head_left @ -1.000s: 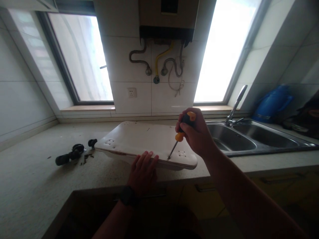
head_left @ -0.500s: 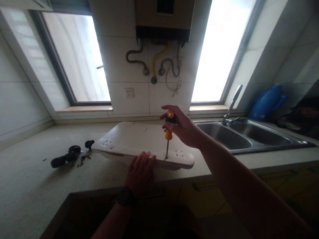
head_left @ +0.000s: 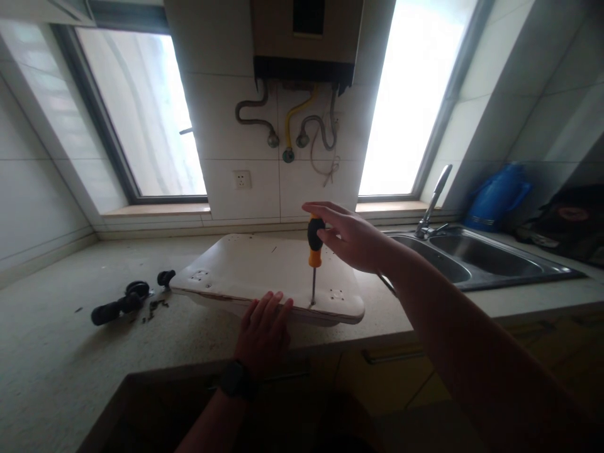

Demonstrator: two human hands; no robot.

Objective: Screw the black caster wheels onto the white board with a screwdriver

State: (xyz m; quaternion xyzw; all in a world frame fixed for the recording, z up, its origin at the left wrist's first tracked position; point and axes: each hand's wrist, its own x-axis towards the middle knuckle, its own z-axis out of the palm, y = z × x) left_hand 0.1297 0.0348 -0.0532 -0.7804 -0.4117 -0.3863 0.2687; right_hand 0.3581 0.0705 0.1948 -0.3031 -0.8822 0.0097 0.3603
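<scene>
A steel double sink (head_left: 476,261) with a tap (head_left: 431,204) sits at the right of the surface (head_left: 56,352); a blue kettle (head_left: 495,195) stands beyond. Black knobs (head_left: 123,302) lie at left.

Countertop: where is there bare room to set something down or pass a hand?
Bare counter runs left of the black parts, also between the white panel and the back wall. Crowded: the panel's near edge, where the left hand presses and the right hand holds the screwdriver.
</scene>
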